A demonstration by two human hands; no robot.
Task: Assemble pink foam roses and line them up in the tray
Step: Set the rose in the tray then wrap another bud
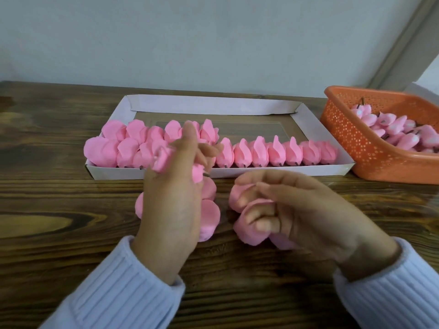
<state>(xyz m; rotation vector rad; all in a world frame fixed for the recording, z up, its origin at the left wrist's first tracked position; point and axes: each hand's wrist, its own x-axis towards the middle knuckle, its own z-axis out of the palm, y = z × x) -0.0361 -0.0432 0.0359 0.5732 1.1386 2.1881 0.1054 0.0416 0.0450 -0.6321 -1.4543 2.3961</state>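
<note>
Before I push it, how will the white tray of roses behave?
The tray looks like thin folded card, so it probably flexes and feels light. Its roses stand close in rows, so a jolt may topple them.

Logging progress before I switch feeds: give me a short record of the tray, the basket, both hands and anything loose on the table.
tray: white card tray; front row of roses spans its width, second row fills only the left part
basket: orange basket right of the tray, holding stemmed buds
left hand: left hand grips a rose bud near the tray's front wall
right hand: right hand grips pink petals
loose: loose petals on the wooden table beside the left hand
</note>
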